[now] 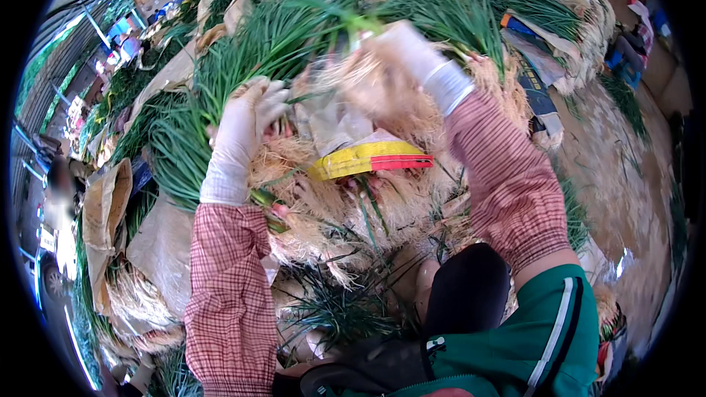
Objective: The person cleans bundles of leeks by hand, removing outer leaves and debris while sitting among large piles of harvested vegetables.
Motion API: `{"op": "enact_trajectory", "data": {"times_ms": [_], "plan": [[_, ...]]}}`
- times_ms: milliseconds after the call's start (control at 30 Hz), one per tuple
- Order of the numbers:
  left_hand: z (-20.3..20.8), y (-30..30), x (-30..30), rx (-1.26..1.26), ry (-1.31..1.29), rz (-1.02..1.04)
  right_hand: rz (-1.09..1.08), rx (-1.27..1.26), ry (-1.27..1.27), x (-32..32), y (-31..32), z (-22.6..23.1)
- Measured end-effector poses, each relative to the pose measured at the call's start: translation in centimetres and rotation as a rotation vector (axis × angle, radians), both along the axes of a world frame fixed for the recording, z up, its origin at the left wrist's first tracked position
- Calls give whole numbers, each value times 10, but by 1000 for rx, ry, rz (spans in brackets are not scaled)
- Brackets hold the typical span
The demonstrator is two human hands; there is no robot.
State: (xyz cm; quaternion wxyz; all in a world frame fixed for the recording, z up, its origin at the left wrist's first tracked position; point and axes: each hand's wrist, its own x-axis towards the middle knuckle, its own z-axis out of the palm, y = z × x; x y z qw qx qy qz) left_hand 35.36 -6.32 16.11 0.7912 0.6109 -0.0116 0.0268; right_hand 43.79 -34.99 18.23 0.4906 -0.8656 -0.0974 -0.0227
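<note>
White gloves cover both my hands. My right hand (403,48), blurred by motion, is closed round a bunch of green onions (360,77), its pale roots hanging toward me and its leaves pointing away to the left. My left hand (257,106) has its fingers curled over the stems of green onions in the heap, with reddish-white stem ends and roots showing just below the fingers. Between my hands lies a pale plastic sheet or sack (342,114) with a yellow and red strip (368,160) at its near edge.
Long green leaves (272,37) fan out behind my hands. Below the strip are matted roots (353,213), then loose leaf scraps (338,312) by my legs. More covered onion heaps (165,250) stand at the left and far right. Wet brown floor (618,198) stretches to the right. People sit farther off.
</note>
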Motion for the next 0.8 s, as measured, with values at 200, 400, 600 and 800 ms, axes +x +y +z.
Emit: {"op": "enact_trajectory", "data": {"times_ms": [200, 400, 600, 800], "plan": [[-12, -82, 28, -439, 258, -481, 336, 96, 139, -53, 12, -5], [1, -95, 11, 72, 200, -181, -121, 312, -50, -25, -71, 35], [16, -81, 30, 58, 160, -103, -277, -133, -71, 50, -183, -33], [29, -114, 20, 72, 211, -113, -392, -909, -160, 107, -259, -123]]}}
